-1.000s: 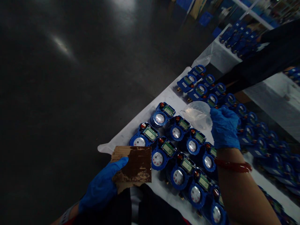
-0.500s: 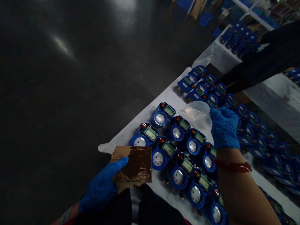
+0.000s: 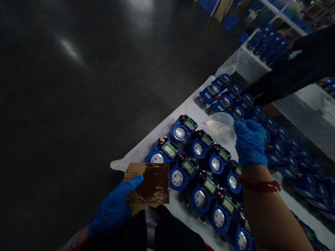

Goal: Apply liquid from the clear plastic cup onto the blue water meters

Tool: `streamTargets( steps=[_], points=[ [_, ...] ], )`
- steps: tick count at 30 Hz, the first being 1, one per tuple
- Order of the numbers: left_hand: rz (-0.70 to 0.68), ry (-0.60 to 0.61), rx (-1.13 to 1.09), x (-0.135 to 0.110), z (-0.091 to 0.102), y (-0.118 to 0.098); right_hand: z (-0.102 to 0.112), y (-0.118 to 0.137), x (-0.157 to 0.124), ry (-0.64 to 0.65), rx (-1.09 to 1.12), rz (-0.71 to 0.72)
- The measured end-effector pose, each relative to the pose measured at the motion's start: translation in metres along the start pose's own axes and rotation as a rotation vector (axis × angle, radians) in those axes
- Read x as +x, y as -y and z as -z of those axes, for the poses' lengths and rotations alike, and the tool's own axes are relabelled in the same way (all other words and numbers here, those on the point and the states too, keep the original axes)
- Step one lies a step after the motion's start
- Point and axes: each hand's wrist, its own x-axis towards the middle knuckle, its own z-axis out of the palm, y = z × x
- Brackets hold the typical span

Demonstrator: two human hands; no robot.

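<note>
My left hand (image 3: pixel 115 205), in a blue glove, grips a piece of cardboard (image 3: pixel 149 183) with a dark brown stain over most of its face. The thumb lies on top and the other fingers are hidden beneath. In my right hand (image 3: pixel 250 142), also gloved, is a clear plastic cup (image 3: pixel 219 127), tilted above the table, with clear liquid seemingly inside. Just below the cup stand blue water meters (image 3: pixel 198 149) in rows, their round dials and green circuit boards with small displays exposed. One meter (image 3: pixel 157 157) is partly covered by the cardboard's upper edge.
More water meters (image 3: pixel 226 101) fill the far side of the white-covered table (image 3: pixel 146 141). Another person's dark sleeve (image 3: pixel 300 66) reaches in at upper right, near a second table of meters (image 3: pixel 269 43). Dark floor (image 3: pixel 78 122) lies left of the table edge.
The view has shifted very slightly, so the meters and table sit a little further right and down. Both hands keep their hold on the cardboard and the cup.
</note>
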Motion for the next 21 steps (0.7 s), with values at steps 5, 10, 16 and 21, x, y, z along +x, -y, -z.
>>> streamTargets(
  steps=[5,10,16,21],
  points=[
    [-0.070,-0.007,0.025,-0.003,-0.001,0.014,-0.003,0.000,0.001,0.001,0.001,-0.024],
    [-0.114,-0.036,0.093,-0.001,0.003,0.016,-0.005,0.003,0.002,0.005,-0.001,-0.018],
    [-0.049,0.004,0.085,0.001,0.004,0.010,-0.010,0.012,0.000,0.023,0.006,-0.004],
    [-0.036,0.011,0.077,-0.001,0.004,0.017,-0.012,0.016,0.000,0.038,0.001,0.024]
  ],
)
